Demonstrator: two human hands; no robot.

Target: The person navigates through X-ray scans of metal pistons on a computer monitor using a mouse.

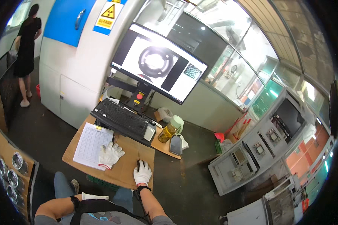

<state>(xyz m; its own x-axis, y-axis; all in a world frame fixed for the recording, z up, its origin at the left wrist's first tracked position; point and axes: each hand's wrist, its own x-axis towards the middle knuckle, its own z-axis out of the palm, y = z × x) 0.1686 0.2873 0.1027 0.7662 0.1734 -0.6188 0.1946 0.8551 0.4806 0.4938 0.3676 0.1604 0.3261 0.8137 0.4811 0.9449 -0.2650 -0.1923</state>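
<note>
My right hand (142, 174), in a white glove, rests over a dark computer mouse (140, 164) on the brown cardboard-topped table (129, 150); the mouse mostly hides under the palm. A thin cable runs from it toward the black keyboard (120, 117). Across my lap lies my gloved left hand (95, 196), partly covered by my body, its fingers not distinct. A spare white glove (110, 155) lies on a stack of printed table sheets (91, 144) held by a yellow clip. Beyond the keyboard, a tilted monitor (157, 62) displays a grey ring-shaped part.
Right of the keyboard stand a jar of yellowish liquid (167, 133), a pale green lidded cup (177, 122) and a phone (175, 145). Shiny metal cylinders (17, 178) fill a bench at left. A red button (139, 96) sits below the monitor. Another person (27, 48) stands far left.
</note>
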